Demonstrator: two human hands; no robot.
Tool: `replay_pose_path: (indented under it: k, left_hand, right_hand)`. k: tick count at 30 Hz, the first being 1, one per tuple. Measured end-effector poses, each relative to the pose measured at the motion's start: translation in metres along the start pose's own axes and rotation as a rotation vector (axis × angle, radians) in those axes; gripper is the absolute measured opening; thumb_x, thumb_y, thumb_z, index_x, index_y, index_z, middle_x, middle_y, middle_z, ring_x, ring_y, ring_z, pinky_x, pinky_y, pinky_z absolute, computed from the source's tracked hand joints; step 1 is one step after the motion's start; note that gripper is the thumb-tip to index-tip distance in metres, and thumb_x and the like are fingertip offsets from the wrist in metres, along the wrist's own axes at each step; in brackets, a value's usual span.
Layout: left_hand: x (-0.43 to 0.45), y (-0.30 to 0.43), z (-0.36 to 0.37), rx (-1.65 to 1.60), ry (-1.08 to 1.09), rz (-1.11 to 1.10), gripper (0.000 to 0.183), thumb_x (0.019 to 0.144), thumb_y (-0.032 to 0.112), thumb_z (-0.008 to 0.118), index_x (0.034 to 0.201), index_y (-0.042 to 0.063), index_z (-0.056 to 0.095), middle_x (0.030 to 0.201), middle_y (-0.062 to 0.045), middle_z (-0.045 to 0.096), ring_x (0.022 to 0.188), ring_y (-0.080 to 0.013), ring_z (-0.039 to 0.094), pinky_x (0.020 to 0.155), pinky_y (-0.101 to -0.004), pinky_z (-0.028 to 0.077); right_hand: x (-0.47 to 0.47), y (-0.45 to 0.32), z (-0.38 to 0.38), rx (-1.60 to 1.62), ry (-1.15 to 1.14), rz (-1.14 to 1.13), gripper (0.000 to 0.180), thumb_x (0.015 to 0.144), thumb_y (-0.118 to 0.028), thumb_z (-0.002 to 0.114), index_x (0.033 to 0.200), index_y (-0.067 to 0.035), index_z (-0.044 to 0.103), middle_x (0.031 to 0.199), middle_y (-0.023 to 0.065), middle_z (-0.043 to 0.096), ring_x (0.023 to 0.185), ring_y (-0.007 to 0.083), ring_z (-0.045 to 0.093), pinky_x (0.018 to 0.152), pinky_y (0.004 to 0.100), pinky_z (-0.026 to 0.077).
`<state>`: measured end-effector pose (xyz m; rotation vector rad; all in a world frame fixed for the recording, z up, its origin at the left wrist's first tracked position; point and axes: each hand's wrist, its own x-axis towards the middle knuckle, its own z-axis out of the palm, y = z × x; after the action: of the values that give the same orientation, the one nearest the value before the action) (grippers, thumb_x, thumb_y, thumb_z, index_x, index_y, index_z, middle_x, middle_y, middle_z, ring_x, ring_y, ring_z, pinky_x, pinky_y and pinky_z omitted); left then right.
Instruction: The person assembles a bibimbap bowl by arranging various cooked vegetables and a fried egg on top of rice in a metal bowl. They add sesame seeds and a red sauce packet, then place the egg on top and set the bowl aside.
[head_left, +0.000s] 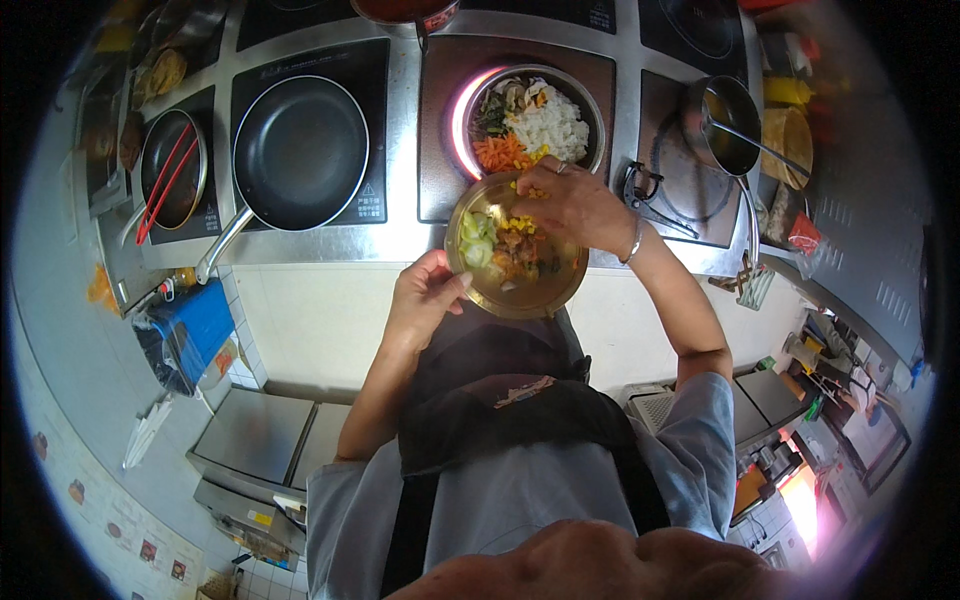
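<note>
My left hand (430, 292) grips the left rim of a round, gold-coloured plate (566, 289), thumb on top. On the plate lie pale green vegetable slices (477, 240), corn kernels (519, 223) and a brown cooked food (515, 251). Over the plate's upper right, my right hand (574, 206) has its fingers bent down beside the corn; whether it pinches any is unclear. Just beyond, a steel pot (598, 124) stands on a glowing cooktop, holding white rice (551, 127), shredded carrot (499, 153), dark greens (492, 118), sliced mushrooms and some corn. The plate overlaps the pot's near edge.
A black frying pan (301, 154) stands left on another cooktop, its handle over the counter edge. Further left, red chopsticks (166, 184) rest across a smaller pan (187, 184). At right are a metal pot gripper (646, 191) and a saucepan (739, 154) with a ladle (761, 146).
</note>
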<state>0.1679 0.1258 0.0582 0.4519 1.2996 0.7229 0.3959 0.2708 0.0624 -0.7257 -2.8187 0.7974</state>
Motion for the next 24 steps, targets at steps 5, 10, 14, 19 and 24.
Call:
replay_pose_path:
  k: [5,10,14,19,24]
  left_hand:
    - [0.002,0.002,0.003,-0.023,-0.017,0.029,0.008,0.084,0.004,0.061,0.091,0.007,0.058,0.075,0.001,0.060,0.063,-0.0039,0.053,0.051,-0.0173,0.042]
    - [0.003,-0.001,0.002,-0.018,-0.020,0.022,0.008,0.084,0.004,0.061,0.091,0.006,0.058,0.075,0.001,0.060,0.062,-0.0040,0.053,0.051,-0.0175,0.042]
    - [0.002,0.000,0.002,-0.007,0.015,0.018,0.008,0.084,0.004,0.062,0.090,0.006,0.058,0.075,0.001,0.060,0.062,-0.0047,0.053,0.051,-0.0176,0.043]
    - [0.000,0.001,-0.001,0.007,0.038,0.003,0.008,0.083,0.004,0.062,0.090,0.006,0.058,0.075,0.000,0.060,0.062,-0.0051,0.054,0.051,-0.0176,0.043]
    - [-0.010,0.004,-0.008,0.050,0.032,-0.021,0.008,0.083,0.004,0.062,0.090,0.006,0.058,0.076,0.001,0.060,0.064,-0.0047,0.054,0.051,-0.0177,0.043]
  right_hand:
    - [-0.002,-0.007,0.013,-0.089,-0.028,0.005,0.029,0.062,-0.011,0.068,0.090,-0.016,0.067,0.105,-0.0014,0.051,0.104,0.0209,0.049,0.085,0.0328,0.046]
    - [0.000,0.002,0.009,-0.209,-0.039,-0.009,0.026,0.062,-0.013,0.066,0.088,-0.017,0.068,0.105,-0.0015,0.052,0.103,0.0196,0.048,0.086,0.0319,0.045]
    - [-0.005,0.016,0.012,-0.262,0.048,-0.007,0.024,0.062,-0.012,0.066,0.086,-0.014,0.067,0.103,-0.0012,0.054,0.102,0.0197,0.049,0.085,0.0323,0.045]
    - [-0.007,0.028,0.008,-0.155,0.127,0.052,0.022,0.065,-0.010,0.067,0.086,-0.009,0.066,0.096,0.0018,0.060,0.097,0.0208,0.054,0.082,0.0331,0.048]
    - [-0.010,0.038,0.010,-0.198,0.046,0.093,0.029,0.066,-0.009,0.063,0.096,-0.008,0.063,0.099,0.0057,0.061,0.097,0.0246,0.056,0.084,0.0340,0.047]
